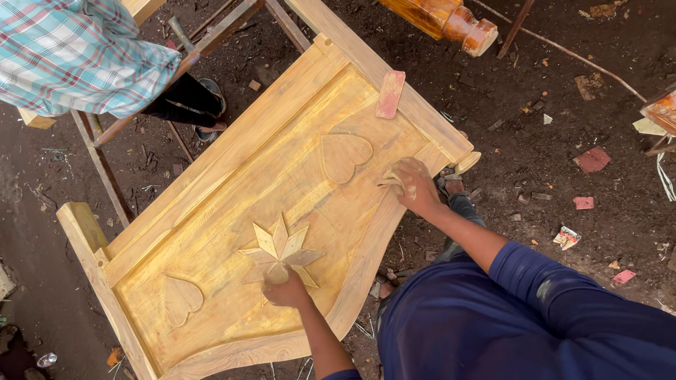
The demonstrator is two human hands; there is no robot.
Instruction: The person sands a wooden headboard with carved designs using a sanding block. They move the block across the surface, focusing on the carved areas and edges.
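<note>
A large carved wooden panel [232, 204] lies flat on stands, yellow-stained, with a raised star [282, 250] in its middle and a carved heart [345, 155] at each end. My left hand [285, 290] presses down on the lower edge of the star, fingers closed against the wood. My right hand [414, 184] rests on the panel's curved right rail near the far heart, gripping a small folded piece of sandpaper [389, 181]. A reddish sanding block [389, 93] lies loose on the panel's upper frame.
Another person in a plaid shirt [77, 53] leans over the far left corner, a foot on the dirt floor [211, 105]. A turned wooden post [451, 21] sits at the top. Scraps and litter [591, 160] dot the ground to the right.
</note>
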